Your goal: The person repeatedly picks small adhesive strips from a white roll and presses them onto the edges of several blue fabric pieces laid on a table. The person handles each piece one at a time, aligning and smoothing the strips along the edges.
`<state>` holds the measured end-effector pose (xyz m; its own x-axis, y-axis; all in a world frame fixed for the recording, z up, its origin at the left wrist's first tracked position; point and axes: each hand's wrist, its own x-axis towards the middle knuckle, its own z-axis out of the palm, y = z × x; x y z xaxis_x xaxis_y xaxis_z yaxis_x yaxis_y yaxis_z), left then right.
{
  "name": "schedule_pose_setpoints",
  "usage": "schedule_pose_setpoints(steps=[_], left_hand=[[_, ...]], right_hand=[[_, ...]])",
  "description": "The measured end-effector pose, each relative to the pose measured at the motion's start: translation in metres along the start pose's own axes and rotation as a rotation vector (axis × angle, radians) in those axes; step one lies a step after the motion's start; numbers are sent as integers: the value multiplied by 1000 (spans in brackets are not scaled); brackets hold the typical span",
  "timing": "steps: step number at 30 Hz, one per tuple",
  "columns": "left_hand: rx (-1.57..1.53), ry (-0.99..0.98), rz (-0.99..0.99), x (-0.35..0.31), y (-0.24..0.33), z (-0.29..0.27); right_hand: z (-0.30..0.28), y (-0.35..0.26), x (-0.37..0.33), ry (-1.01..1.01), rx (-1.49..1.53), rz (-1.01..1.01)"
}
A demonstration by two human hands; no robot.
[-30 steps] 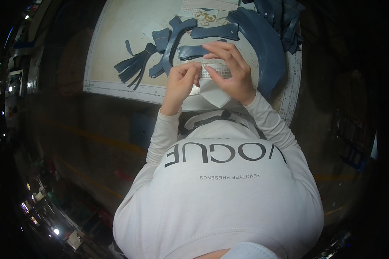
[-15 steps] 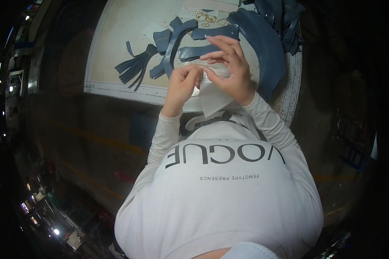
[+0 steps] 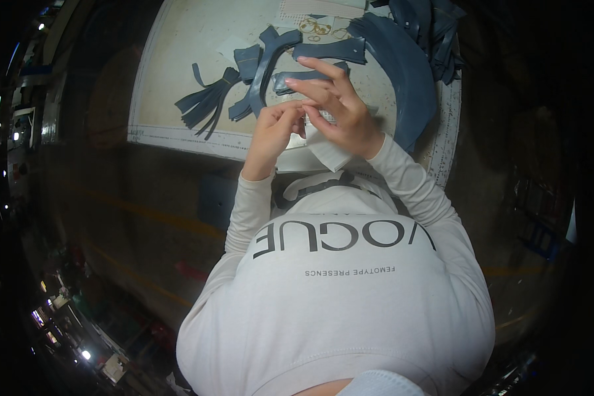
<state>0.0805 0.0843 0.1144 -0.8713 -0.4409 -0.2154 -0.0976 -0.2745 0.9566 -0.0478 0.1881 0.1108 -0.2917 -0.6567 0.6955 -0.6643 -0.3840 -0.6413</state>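
In front of my body, over the table's near edge, hangs a limp white sheet (image 3: 328, 153) with small printed rows in a grid near its top. My left hand (image 3: 279, 131) pinches this sheet at its upper left, thumb against bent fingers. From the right, my right hand (image 3: 344, 112) reaches across the sheet with its fingers spread and stretched leftward. Its thumb tip meets the fingertips of my left hand; anything tiny between them is too small to make out. Just beyond the hands lies a short stack of blue-grey leather strips (image 3: 285, 82), partly covered by the right fingers.
Around the pale table (image 3: 162, 99) lie more leather pieces: a fanned bundle (image 3: 208, 99), a curved stack (image 3: 265, 72), a flat strip stack (image 3: 340, 51) and a large curved piece (image 3: 409, 86). Gold-coloured rings (image 3: 315, 26) and a heap of leather (image 3: 435, 33) sit farther back.
My right hand has shifted slightly left, its fingers tipping further over the left hand. The sheet's lower corner has swung right. My left hand has barely moved.
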Motion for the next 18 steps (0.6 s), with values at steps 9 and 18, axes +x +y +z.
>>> schedule_pose_setpoints(steps=[9,18], left_hand=[[-25,-4,-29,3,-9,-5],[69,-111,4,4,-13,-6]], right_hand=[[-2,4,1,-64,-24,-89],[-6,3,-3,-17,125,166]])
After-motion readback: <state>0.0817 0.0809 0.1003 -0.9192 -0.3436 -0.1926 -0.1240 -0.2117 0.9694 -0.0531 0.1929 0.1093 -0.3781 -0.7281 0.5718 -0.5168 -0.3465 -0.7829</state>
